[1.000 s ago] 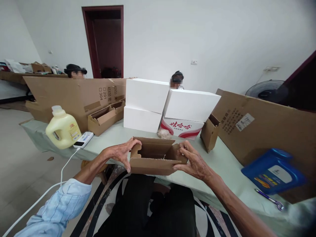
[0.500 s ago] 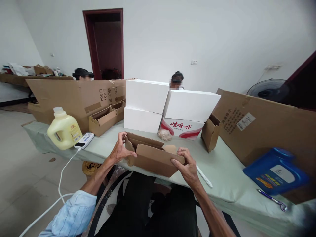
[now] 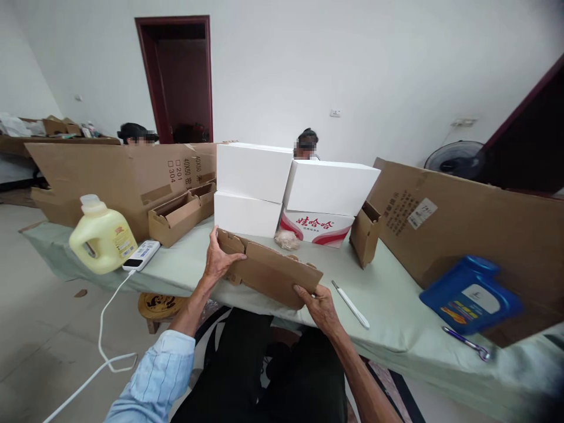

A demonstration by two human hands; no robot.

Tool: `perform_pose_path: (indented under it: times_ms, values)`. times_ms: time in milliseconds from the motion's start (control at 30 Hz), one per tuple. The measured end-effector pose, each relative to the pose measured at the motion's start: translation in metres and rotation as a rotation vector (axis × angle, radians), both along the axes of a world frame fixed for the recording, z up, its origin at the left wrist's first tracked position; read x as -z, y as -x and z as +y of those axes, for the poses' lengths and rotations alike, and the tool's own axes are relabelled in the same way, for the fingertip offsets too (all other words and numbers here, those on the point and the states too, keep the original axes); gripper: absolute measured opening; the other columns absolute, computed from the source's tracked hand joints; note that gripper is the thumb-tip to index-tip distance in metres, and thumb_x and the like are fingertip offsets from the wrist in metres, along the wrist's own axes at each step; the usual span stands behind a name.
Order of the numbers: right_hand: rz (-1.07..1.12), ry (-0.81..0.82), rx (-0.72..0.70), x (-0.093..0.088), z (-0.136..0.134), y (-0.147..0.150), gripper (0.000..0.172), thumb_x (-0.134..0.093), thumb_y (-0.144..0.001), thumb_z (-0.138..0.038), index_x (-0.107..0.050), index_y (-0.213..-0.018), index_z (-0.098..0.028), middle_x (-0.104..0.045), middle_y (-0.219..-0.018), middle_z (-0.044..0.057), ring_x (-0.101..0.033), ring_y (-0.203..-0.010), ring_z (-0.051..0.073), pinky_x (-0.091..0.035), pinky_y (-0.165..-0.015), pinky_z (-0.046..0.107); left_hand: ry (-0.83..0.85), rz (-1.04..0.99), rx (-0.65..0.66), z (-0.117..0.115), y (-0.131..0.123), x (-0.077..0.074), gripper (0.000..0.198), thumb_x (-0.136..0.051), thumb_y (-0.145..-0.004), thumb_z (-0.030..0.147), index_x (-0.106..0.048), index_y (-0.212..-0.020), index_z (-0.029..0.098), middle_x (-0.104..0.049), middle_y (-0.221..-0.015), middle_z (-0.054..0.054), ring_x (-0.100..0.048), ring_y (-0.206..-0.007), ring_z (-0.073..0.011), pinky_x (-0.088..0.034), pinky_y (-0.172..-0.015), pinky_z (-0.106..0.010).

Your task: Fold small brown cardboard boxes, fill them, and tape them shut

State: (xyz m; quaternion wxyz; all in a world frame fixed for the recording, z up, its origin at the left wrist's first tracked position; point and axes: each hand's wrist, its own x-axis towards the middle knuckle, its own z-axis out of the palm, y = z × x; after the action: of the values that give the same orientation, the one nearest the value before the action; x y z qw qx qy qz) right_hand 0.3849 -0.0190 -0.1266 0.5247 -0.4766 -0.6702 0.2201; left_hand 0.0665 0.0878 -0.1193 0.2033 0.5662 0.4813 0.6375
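Between my two hands is a long brown cardboard box (image 3: 271, 270), tilted over the near part of the table. My left hand (image 3: 218, 258) grips its left end, thumb across the front panel and fingers behind. At the lower right corner, my right hand (image 3: 319, 305) pinches the box with the thumb on the front; its other fingers are partly hidden. A white-handled knife (image 3: 351, 304) lies on the cloth to the right of my right hand. Behind the box sits a crumpled clear plastic bundle (image 3: 287, 239).
White boxes (image 3: 253, 170) stand stacked at the back. A yellow jug (image 3: 103, 238) and a white power strip (image 3: 141, 256) are at left. Toward the right are a blue bottle (image 3: 471, 296), a wrench (image 3: 467, 342) and a large cardboard sheet (image 3: 476, 235). Two people sit beyond.
The box has turned so its front panel faces me and its opening no longer shows. The knife, partly covered before, is now in full sight. My view has shifted slightly right.
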Motion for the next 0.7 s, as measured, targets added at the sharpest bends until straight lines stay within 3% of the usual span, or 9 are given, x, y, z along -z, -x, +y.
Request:
perform_pose_path:
  times_ms: [100,200,300,400,467,567,700]
  values:
    - [-0.103,-0.003,-0.032,-0.001,-0.002,-0.002,0.039,-0.064,-0.092,-0.054,-0.071,-0.078,-0.018,-0.068,-0.081,0.003,-0.058,-0.075,0.019,-0.049,-0.066,0.027,0.076,-0.047,0.060,0.009,0.006,0.016,0.127,-0.102,-0.046,0.049,-0.038,-0.151,0.023,-0.064,-0.135,-0.014,-0.063,-0.129,-0.0359,-0.051,-0.110,-0.051]
    - [-0.205,0.002,-0.048,0.002,-0.006,-0.007,0.038,-0.063,-0.093,-0.048,-0.063,-0.069,-0.019,-0.059,-0.070,-0.001,-0.049,-0.064,0.015,-0.041,-0.057,0.024,0.086,-0.028,0.106,0.010,0.009,0.027,0.106,-0.099,-0.048,0.052,-0.049,-0.136,0.021,-0.067,-0.123,-0.009,-0.067,-0.118,-0.0324,-0.054,-0.104,-0.049]
    - [-0.261,-0.012,-0.023,0.006,-0.013,-0.009,0.040,-0.062,-0.094,-0.041,-0.054,-0.061,-0.020,-0.051,-0.061,-0.003,-0.041,-0.057,0.012,-0.034,-0.053,0.024,0.108,0.016,0.011,0.006,0.006,0.029,0.084,-0.098,-0.049,0.055,-0.055,-0.114,0.022,-0.068,-0.106,-0.005,-0.069,-0.102,-0.0314,-0.058,-0.093,-0.050]
    - [-0.301,-0.048,0.014,0.009,-0.020,-0.005,0.037,-0.060,-0.096,-0.036,-0.056,-0.062,-0.020,-0.055,-0.064,-0.001,-0.046,-0.059,0.014,-0.038,-0.056,0.025,0.128,0.018,-0.086,0.000,0.001,0.025,0.076,-0.097,-0.050,0.058,-0.052,-0.102,0.024,-0.065,-0.096,-0.002,-0.068,-0.092,-0.0307,-0.059,-0.083,-0.050]
    - [-0.326,-0.085,0.035,0.009,-0.025,-0.003,0.031,-0.058,-0.098,-0.034,-0.064,-0.071,-0.020,-0.063,-0.071,0.002,-0.055,-0.064,0.017,-0.044,-0.062,0.027,0.101,0.004,-0.076,-0.002,-0.002,0.023,0.076,-0.097,-0.052,0.059,-0.051,-0.102,0.024,-0.064,-0.098,-0.003,-0.068,-0.095,-0.0305,-0.059,-0.084,-0.049]
    - [-0.426,-0.211,0.073,0.012,-0.033,-0.003,0.023,-0.053,-0.101,-0.026,-0.076,-0.102,-0.022,-0.074,-0.092,0.007,-0.068,-0.079,0.022,-0.054,-0.072,0.031,0.014,-0.043,0.027,-0.003,-0.005,0.023,0.075,-0.096,-0.057,0.056,-0.051,-0.108,0.023,-0.064,-0.111,-0.006,-0.068,-0.107,-0.0292,-0.058,-0.090,-0.045]
    - [-0.557,-0.393,0.148,0.017,-0.042,-0.009,0.046,-0.049,-0.095,-0.006,-0.070,-0.131,-0.024,-0.075,-0.119,0.011,-0.073,-0.107,0.025,-0.060,-0.091,0.036,-0.029,-0.111,0.169,-0.003,-0.008,0.018,0.074,-0.094,-0.062,0.054,-0.051,-0.114,0.023,-0.062,-0.124,-0.008,-0.068,-0.109,-0.0234,-0.059,-0.094,-0.041]
